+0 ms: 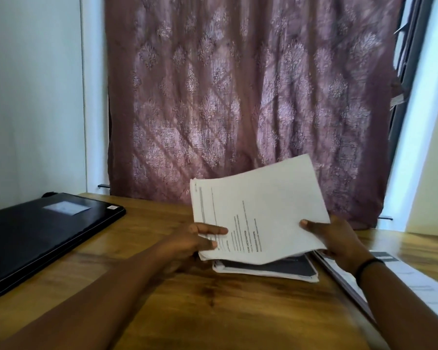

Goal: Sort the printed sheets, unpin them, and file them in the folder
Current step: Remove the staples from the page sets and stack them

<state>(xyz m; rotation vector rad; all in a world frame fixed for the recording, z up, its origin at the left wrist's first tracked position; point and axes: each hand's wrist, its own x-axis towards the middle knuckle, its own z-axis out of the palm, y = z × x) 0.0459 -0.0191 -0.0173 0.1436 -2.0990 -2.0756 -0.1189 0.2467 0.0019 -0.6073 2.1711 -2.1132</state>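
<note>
Printed sheets [258,210] limp white stack, tilted, long axis far-right | left hand [195,238], right hand [336,238] pinch near edge | wooden table [213,311]

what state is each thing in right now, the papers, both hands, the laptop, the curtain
held sheets: lifted off the table, gripped at both side edges, printed side up
left hand: grips the sheets' left edge, thumb on top
right hand: grips the sheets' right edge, thumb on top
lower stack: lying flat on the table, under the held sheets
laptop: lid closed, flat
curtain: drawn shut
</note>
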